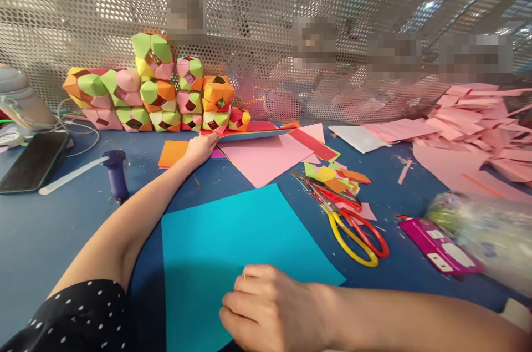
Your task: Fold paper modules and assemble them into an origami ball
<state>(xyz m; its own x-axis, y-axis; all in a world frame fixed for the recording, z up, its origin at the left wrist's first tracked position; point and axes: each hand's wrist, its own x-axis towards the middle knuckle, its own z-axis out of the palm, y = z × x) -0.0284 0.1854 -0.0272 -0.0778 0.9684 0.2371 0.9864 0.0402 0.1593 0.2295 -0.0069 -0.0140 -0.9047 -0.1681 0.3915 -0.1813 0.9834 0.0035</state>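
My left hand [202, 147] reaches forward, its fingers closed on the left edge of some coloured paper sheets [249, 134], red on top and blue beneath, tilted up a little. Below them lie a large pink sheet [266, 158] and an orange sheet [173, 153]. Close to me is a big turquoise sheet of paper [216, 241]. My right hand [270, 307] is curled at its near right edge, fingers bent over the paper; the thumb is hidden. Scissors [353, 230] with red and yellow handles lie right of the turquoise sheet, beside small paper scraps [336, 177].
Folded paper balls [158, 97] are stacked against a perforated metal screen [257, 8], with people behind it. At left are a phone [35, 161], a bottle [25, 97] and a blue glue gun [116, 174]. Pink strips [465, 119], a magenta packet [438, 246] and a plastic bag [499, 235] lie right.
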